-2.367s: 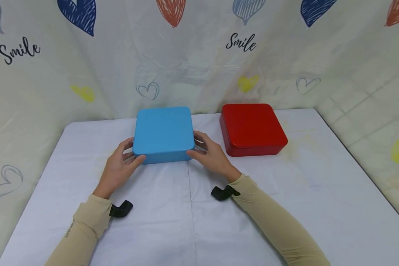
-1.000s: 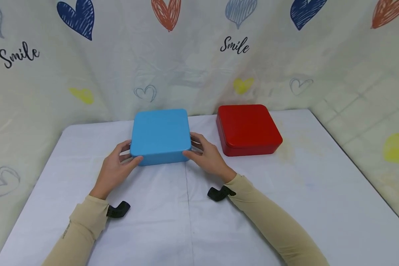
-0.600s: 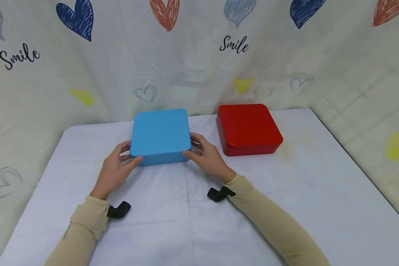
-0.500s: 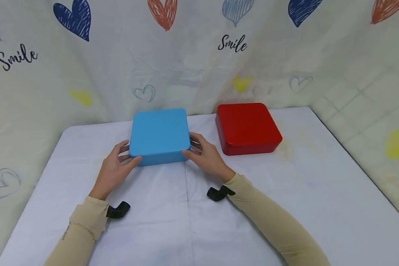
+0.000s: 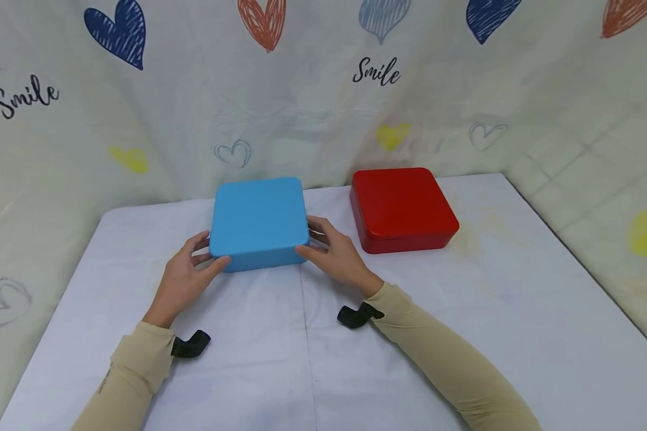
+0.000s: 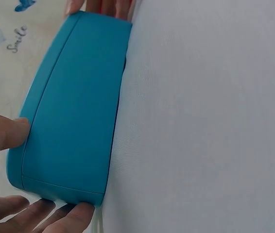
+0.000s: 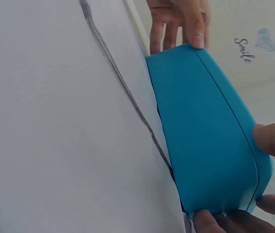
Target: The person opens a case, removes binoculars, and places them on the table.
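A light-blue lidded box [image 5: 259, 218] with rounded corners sits on the white-covered table, its lid on. My left hand [image 5: 186, 278] holds its left end, thumb on the front near the corner and fingers along the side. At the opposite end my right hand [image 5: 339, 257] has the same kind of hold, thumb at the front right corner. Both wrist views show a thin lid seam running along the box front [image 6: 74, 107], and fingertips low on its ends. In the right wrist view the underside of the blue box [image 7: 200, 131] lies right along the cloth.
To the right of the blue box stands a red lidded box [image 5: 407, 206], closed, near the table's back edge. The white tablecloth [image 5: 463, 323] has a crease down the middle. Behind hangs a pale curtain [image 5: 313, 90] printed with hearts and "Smile".
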Tool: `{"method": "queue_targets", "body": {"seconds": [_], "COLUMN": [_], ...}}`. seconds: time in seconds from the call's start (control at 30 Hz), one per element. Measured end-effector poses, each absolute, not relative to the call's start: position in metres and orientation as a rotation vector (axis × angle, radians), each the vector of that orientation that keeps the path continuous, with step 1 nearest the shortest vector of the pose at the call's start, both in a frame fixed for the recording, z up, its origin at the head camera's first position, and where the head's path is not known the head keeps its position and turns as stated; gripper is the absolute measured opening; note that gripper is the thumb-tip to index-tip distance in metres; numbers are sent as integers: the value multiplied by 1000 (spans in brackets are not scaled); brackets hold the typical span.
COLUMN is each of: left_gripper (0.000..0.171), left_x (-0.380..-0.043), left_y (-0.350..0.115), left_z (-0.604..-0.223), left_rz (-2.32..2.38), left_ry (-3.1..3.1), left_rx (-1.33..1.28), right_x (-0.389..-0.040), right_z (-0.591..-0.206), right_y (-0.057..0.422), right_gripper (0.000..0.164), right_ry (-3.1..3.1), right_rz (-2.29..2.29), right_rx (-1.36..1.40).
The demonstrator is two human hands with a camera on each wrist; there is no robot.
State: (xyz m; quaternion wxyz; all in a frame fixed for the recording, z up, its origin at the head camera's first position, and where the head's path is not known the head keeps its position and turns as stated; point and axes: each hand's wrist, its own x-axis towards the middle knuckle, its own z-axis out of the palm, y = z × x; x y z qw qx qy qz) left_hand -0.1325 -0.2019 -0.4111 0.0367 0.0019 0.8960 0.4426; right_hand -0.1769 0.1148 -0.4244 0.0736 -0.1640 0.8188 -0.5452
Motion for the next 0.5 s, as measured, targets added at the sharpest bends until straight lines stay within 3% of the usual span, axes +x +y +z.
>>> {"method": "queue_targets", "body": {"seconds": [0.5], "left_gripper": [88], "left_x": [-130], "left_y": [-201], "left_z": [-409], "left_rz": [1388], "left_ry": [2740], "left_rx": [7], "right_x": [-174], "right_z": [-422], "right_y": [112], "right_gripper": [71], "right_ry": [2491], "right_rz": [-1600], "right_rx": [-471]}}
